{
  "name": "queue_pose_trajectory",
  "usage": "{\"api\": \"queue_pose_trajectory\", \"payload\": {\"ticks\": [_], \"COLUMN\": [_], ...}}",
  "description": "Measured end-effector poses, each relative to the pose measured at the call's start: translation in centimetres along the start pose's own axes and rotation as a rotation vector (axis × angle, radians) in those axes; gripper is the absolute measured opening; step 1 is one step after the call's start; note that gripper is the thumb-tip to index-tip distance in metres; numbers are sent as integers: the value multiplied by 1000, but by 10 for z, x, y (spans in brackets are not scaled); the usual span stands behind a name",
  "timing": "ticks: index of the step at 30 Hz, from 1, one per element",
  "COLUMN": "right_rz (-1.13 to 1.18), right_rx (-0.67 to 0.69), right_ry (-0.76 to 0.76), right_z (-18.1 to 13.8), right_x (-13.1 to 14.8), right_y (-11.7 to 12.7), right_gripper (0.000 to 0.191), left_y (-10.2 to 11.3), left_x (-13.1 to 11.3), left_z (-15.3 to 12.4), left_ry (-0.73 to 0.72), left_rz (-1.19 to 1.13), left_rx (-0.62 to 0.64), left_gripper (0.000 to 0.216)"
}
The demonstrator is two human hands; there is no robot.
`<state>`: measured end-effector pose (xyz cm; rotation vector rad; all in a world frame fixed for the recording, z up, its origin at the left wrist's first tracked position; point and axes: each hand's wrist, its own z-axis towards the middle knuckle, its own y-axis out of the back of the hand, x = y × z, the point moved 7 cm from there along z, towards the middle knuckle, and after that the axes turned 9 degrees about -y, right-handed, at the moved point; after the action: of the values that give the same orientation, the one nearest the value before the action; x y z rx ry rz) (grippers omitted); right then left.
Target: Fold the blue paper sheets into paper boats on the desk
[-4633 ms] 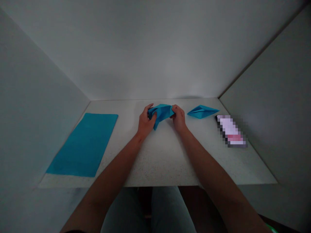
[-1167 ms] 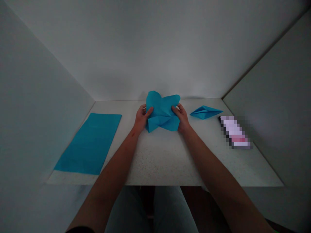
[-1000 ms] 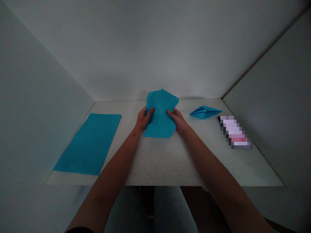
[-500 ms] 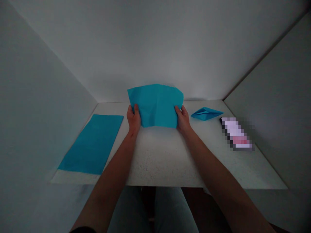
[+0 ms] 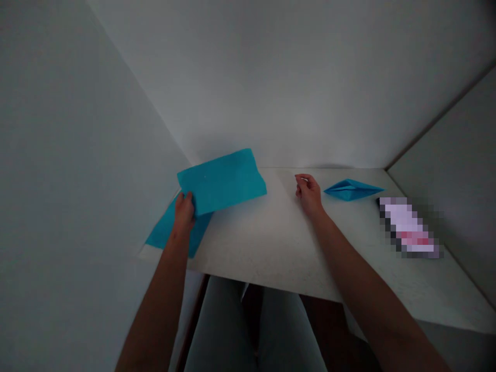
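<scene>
My left hand (image 5: 184, 209) is closed on the lower left corner of a turquoise paper sheet (image 5: 222, 181), thumb on top. The sheet is raised over the table and tilted, its far end hanging free to the right. Beneath it and my left hand lies a second turquoise sheet (image 5: 201, 235) on the table, partly hidden. My right hand (image 5: 309, 194) hovers over the table, right of the held sheet and apart from it. Its fingers are loosely bent, with a gap to the thumb and nothing visible between them. Just right of it rests a folded blue paper shape (image 5: 349, 190), pointed at both ends.
A phone (image 5: 408, 227), its screen lit and pixelated, lies at the right of the white table (image 5: 263, 248). Walls (image 5: 290, 82) stand behind and at both sides. My legs (image 5: 290, 330) are under the table's front edge.
My right hand has let go of the paper sheet. My left hand has swung the sheet left, partly over the flat one. The view has turned left.
</scene>
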<state>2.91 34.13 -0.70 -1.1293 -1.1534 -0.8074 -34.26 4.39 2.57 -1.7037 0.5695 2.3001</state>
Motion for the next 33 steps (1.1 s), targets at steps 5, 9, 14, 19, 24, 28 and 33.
{"api": "queue_pose_trajectory", "payload": {"ticks": [5,9,14,19,24,28,33], "right_rz": [-53,-94,-134,-210,-246,-283,-311], "right_rx": [25,23,29,76,119,133,159], "right_ry": [26,30,17,44,68,85,113], "right_z": [-2,-2,-1,-2,-1,1,1], "right_x": [2,2,0,0,-2,-5,-6], "right_y": [-5,-6,-6,-9,-11,-13,-17], "right_gripper": [39,38,40,39,39,40,42], "left_y": [68,91,111,83,64,60,61], "left_x": [20,19,-1,0,17,11,1], "left_z": [-47,-81,-95,-91,-96,-102,-107], "left_ry": [143,65,-249,-364,-263,-269,-297], "left_rz": [58,147,651,988,1183,1229,1219], "left_rx": [-131,-118,-164,191,412,371,274], "left_gripper": [81,109,119,75,80,83,80]}}
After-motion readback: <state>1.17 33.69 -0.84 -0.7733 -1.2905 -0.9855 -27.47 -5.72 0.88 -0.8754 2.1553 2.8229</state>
